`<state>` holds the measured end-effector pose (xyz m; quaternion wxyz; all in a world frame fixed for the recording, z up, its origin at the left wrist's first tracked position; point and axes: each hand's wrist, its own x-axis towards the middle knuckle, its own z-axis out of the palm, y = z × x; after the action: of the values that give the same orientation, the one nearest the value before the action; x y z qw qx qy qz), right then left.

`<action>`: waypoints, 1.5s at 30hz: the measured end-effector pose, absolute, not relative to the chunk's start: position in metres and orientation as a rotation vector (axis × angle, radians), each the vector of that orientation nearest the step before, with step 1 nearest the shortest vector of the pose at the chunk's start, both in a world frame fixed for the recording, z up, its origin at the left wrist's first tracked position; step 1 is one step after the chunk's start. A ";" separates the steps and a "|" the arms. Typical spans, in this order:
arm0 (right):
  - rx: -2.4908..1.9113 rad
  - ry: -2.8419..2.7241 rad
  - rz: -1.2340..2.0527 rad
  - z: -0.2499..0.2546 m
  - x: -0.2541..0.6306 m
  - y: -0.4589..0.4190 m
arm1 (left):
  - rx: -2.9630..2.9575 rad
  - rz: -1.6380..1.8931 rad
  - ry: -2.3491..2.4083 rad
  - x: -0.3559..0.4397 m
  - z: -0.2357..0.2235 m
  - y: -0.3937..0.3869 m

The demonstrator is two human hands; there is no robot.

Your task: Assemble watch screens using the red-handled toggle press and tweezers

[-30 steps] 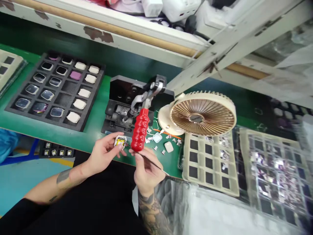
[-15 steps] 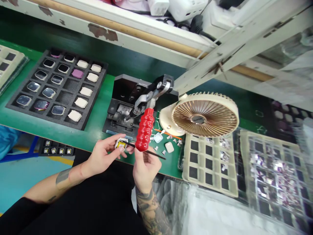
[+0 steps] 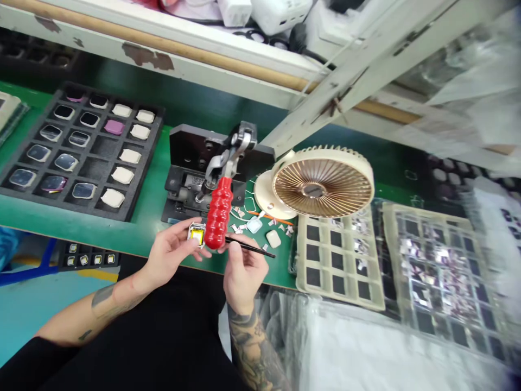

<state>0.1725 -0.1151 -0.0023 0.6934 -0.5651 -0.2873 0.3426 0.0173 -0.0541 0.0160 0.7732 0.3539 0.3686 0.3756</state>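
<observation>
My left hand (image 3: 173, 250) grips a small square smartwatch case (image 3: 197, 235) between thumb and fingers. Its open side faces up and shows a yellow-edged, pale centre. Black tweezers (image 3: 256, 250) lie across the fingers of my right hand (image 3: 244, 271), which is closed on them; their dark end points right, away from the case. Between my hands and the camera stands the red grip (image 3: 220, 214) of a toggle clamp, hiding the right fingertips in part. The clamp belongs to a black press fixture (image 3: 183, 187) just beyond my hands.
A dark foam tray (image 3: 134, 203) of watch screens and pale covers lies left. Right of the fixture stands a cream fan (image 3: 321, 190), with small loose parts (image 3: 273, 239) before it. Compartment trays (image 3: 340, 296) of small parts lie farther right. A shelf edge (image 3: 228, 73) runs overhead.
The tweezers have drawn back to the right, out of the watch case. The case has turned so its yellow-edged inside shows more fully. The whole view has shifted slightly.
</observation>
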 end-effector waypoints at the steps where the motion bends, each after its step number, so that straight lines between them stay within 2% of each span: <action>1: -1.237 -0.638 0.811 -0.003 0.173 -0.114 | 0.700 0.797 0.786 0.018 0.014 -0.053; 4: -1.119 -0.678 0.876 0.007 0.194 -0.121 | 0.529 0.780 0.855 0.018 0.009 -0.048; 7: -1.068 -0.869 0.827 0.038 0.249 -0.134 | 0.600 0.807 0.952 0.011 0.001 -0.045; 10: -1.326 -1.184 0.625 0.075 0.302 -0.130 | 0.863 0.803 0.952 0.002 -0.010 -0.046; 13: -1.610 -1.428 0.351 0.094 0.318 -0.087 | 1.037 0.768 0.913 -0.004 -0.017 -0.049; 18: -1.470 -1.269 -0.142 0.079 0.287 -0.013 | 1.192 0.692 0.909 -0.006 -0.013 -0.052; 23: -1.552 -1.258 -0.277 0.042 0.275 -0.083 | 1.643 0.564 0.902 -0.007 -0.008 -0.053; 28: -1.841 -1.159 -0.288 -0.004 0.268 -0.172 | 2.101 0.467 0.707 0.011 -0.013 -0.053; 35: -2.363 -1.185 -0.256 -0.040 0.266 -0.195 | 2.667 0.533 0.696 0.045 -0.024 -0.068; 39: -2.190 -1.224 -0.372 -0.036 0.260 -0.187 | 2.522 0.846 0.725 0.038 -0.025 -0.071; 42: -1.756 -1.368 -0.092 -0.029 0.223 -0.170 | 2.242 1.183 0.912 0.005 -0.022 -0.063; 45: -1.485 -1.384 0.510 -0.019 0.153 -0.150 | 2.079 1.419 1.309 -0.059 -0.015 -0.040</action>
<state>0.1529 -0.1503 -0.0188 0.5008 -0.6141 -0.5725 0.2108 -0.0587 -0.0400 -0.0147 0.1517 0.7243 0.4560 0.4943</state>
